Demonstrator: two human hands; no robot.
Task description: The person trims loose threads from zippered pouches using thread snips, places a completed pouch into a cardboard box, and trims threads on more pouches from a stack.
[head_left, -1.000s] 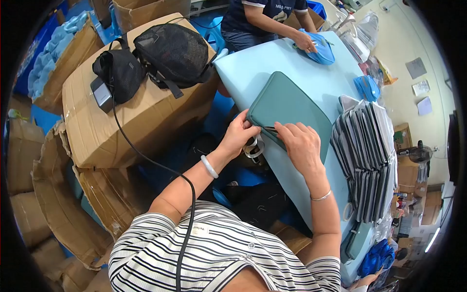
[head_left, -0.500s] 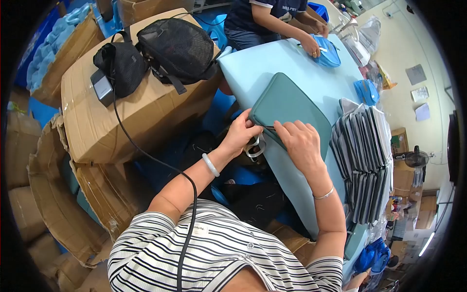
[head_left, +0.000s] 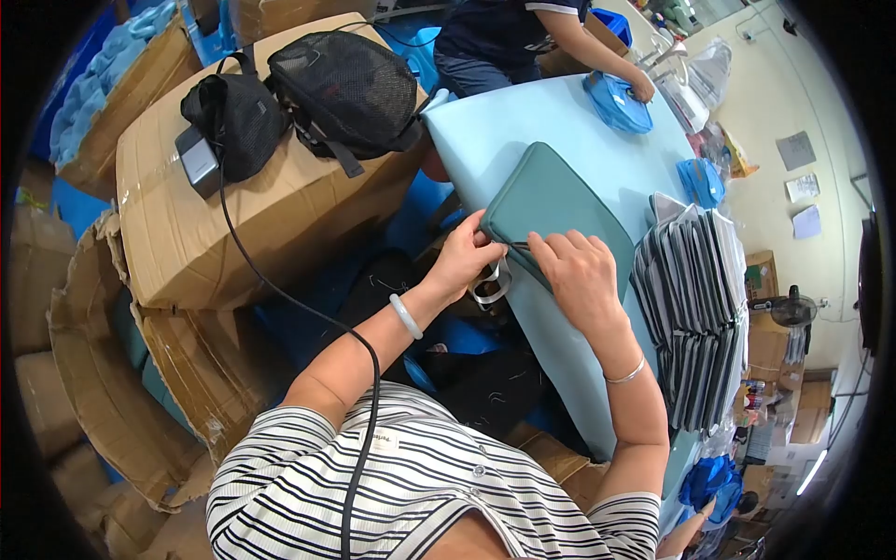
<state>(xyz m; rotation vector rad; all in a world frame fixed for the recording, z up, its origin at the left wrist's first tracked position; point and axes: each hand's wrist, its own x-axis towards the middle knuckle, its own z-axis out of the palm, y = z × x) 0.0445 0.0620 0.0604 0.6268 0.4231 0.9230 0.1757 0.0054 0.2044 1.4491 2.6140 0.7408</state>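
A green zip case (head_left: 565,205) lies slanted on the light blue table (head_left: 504,112). My left hand (head_left: 462,259) pinches the case's near left corner between thumb and fingers. Over the case's near edge, my right hand (head_left: 577,278) is closed on a thin dark metal tool (head_left: 519,245), whose tip points toward my left fingertips. A pale looped strip (head_left: 491,285) hangs just below my left fingers. To the right of the case stands a tall stack of grey and dark flat cases (head_left: 693,317).
Black mesh bags (head_left: 345,93) and a power bank (head_left: 198,161) sit on a large cardboard box (head_left: 271,243) at the left. A black cable (head_left: 280,297) crosses my left arm. Across the table, a co-worker (head_left: 495,47) handles a blue pouch (head_left: 618,103); another blue pouch (head_left: 700,182) lies nearby.
The co-worker's arm has reached farther right, and the blue pouch there has shifted and turned. My hands hold nearly the same pose at the case corner. The whole view has shifted slightly.
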